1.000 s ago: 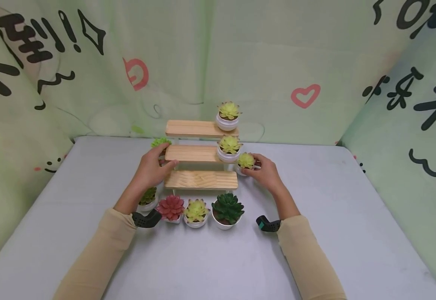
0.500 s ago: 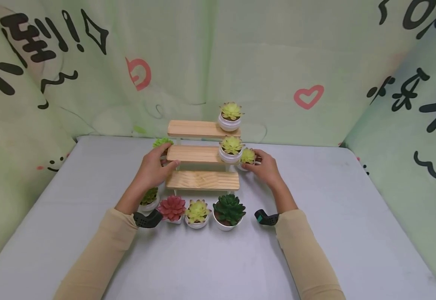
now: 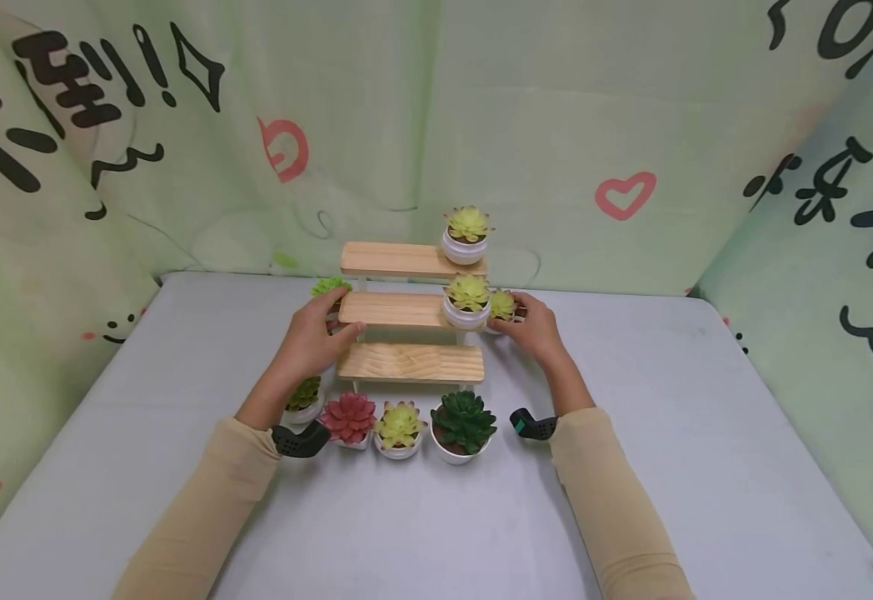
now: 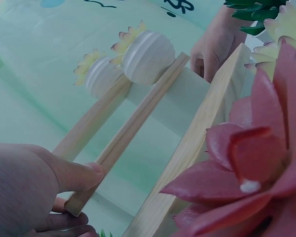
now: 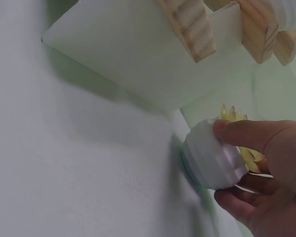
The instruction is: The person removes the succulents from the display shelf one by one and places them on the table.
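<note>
A three-tier wooden shelf (image 3: pixel 406 362) stands at the table's middle. My left hand (image 3: pixel 337 315) grips the left end of its middle board (image 4: pixel 133 126), thumb on top. My right hand (image 3: pixel 515 317) holds a small white pot with a yellow-green succulent (image 3: pixel 501 305) just off the right end of the middle board. In the right wrist view the thumb and fingers (image 5: pixel 241 133) curl round this pot (image 5: pixel 204 158), which is beside the shelf's white side panel (image 5: pixel 138 64). One yellow succulent pot (image 3: pixel 467 300) sits on the middle board, another (image 3: pixel 466 233) on the top board.
Several potted succulents line up in front of the shelf: small green (image 3: pixel 303 398), red (image 3: pixel 349 419), yellow (image 3: pixel 399 427), dark green (image 3: pixel 462 425). A light green plant (image 3: pixel 329 287) stands behind my left hand. Printed green cloth walls close in the table (image 3: pixel 706 467).
My right hand has carried the small yellow-green pot up and away from beside the bottom board to the right end of the middle board. My left hand has kept its grip.
</note>
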### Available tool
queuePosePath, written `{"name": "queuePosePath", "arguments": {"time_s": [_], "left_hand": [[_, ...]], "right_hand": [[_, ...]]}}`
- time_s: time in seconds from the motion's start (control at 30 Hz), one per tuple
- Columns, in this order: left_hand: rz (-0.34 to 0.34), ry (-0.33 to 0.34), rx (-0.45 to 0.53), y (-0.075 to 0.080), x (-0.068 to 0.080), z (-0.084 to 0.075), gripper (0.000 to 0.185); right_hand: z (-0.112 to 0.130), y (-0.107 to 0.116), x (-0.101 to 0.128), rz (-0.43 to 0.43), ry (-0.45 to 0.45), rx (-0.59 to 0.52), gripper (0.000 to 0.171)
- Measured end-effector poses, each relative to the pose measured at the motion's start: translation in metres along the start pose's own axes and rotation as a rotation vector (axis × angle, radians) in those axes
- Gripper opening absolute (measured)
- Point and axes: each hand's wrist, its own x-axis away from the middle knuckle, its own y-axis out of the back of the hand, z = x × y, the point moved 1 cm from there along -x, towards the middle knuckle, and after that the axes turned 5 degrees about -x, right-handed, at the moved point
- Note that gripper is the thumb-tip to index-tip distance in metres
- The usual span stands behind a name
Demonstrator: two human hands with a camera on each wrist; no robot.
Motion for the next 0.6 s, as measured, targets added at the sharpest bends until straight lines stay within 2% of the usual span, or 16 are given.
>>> {"name": "queuePosePath", "arguments": {"time_s": [0.37, 0.6], "left_hand": [[0.0, -0.003, -0.009, -0.002, 0.0, -0.001, 0.067], [0.002, 0.006, -0.01, -0.001, 0.0, -0.001, 0.067]], "right_hand": [[0.0, 0.004, 0.007, -0.015, -0.002, -0.02, 0.074], [0.006, 0.009, 0.02, -0.046, 0.023, -0.026, 0.072]]}}
